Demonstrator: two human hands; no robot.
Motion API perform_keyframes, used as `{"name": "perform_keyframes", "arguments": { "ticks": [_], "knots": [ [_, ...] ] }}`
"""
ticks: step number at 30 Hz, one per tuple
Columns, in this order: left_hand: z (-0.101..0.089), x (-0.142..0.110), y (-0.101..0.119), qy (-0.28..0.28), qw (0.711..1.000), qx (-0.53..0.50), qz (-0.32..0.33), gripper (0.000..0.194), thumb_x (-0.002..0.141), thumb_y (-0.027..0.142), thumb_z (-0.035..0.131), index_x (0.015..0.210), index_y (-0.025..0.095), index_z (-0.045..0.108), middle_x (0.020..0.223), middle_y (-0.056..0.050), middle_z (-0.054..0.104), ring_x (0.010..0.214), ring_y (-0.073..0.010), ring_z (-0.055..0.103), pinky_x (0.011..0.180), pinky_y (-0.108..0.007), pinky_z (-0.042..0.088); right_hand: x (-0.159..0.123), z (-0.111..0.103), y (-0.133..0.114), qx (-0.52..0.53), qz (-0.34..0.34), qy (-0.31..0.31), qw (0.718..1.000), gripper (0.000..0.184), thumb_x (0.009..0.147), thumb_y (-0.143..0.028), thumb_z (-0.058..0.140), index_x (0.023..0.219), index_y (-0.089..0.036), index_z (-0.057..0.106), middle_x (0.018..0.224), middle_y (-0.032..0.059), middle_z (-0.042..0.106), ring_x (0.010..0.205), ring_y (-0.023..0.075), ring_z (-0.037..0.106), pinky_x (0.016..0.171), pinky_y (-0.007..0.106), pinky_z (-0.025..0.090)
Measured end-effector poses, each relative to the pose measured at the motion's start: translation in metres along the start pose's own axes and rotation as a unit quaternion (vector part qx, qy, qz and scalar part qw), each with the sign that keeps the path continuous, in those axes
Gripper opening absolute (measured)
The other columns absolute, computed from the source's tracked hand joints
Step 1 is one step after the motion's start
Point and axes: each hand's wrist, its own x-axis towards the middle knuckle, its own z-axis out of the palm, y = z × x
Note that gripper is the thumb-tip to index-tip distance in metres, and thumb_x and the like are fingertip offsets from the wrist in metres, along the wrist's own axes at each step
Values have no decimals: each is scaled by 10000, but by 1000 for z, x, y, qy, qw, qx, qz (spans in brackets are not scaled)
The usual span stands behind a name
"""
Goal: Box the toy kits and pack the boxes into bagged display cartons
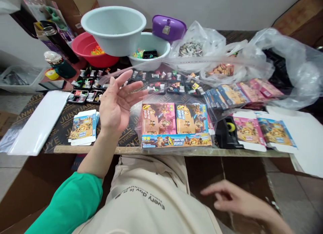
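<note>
While the left hand (116,104) hovers palm-up with its grip spread wide and holding nothing, the glossy cartoon-printed cardboard boxes (176,123) sit wrapped in clear film at the desk's (176,151) front edge, at three o'clock of that hand. The right hand (233,199), fingers loose and empty, hangs low at five o'clock, below the desk. A careless brush could likely nudge the slick pack off the edge, or topple the pale plastic basin (114,29) perched at twelve o'clock.

Right hand (234,198) motion-blurred below the table (176,151); contents of the clear bags (199,49) too small to tell.
</note>
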Motion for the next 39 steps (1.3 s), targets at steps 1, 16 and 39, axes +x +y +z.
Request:
{"name": "perform_keyframes", "arguments": {
  "ticks": [1, 16, 39],
  "knots": [
    [0, 0, -1, 11, 1000, -7, 2, 480, 969, 646, 482, 1192, 270, 680, 1037, -31, 794, 987, -233, 772, 893, -381, 640, 10, -21, -21, -40, -41, 7, 998, 472, 860, -278, 652, 1282, -489, 645, 620, 47, 633, 466, 171, 614, 382, 253, 446],
    [17, -15, 9, 24, 997, -69, -2, 303, 935, 497, 621, 1065, 232, 690, 998, -23, 792, 947, -241, 779, 809, -374, 659, 249, -102, -181, -512, -352, 322, 714, 321, 1058, -212, 384, 1257, -187, 635, 1059, 44, 631, 935, 133, 629, 831, 291, 534],
    [-22, -3, 37, -14, 981, 112, 157, 158, 880, 320, 724, 864, 166, 756, 746, 0, 755, 686, -188, 750, 609, -377, 699, 57, -214, -156, -300, -164, 466, 816, 522, 1016, -246, 216, 836, -173, 700, 1015, 41, 716, 782, 122, 633, 631, 312, 466]
  ]
}}
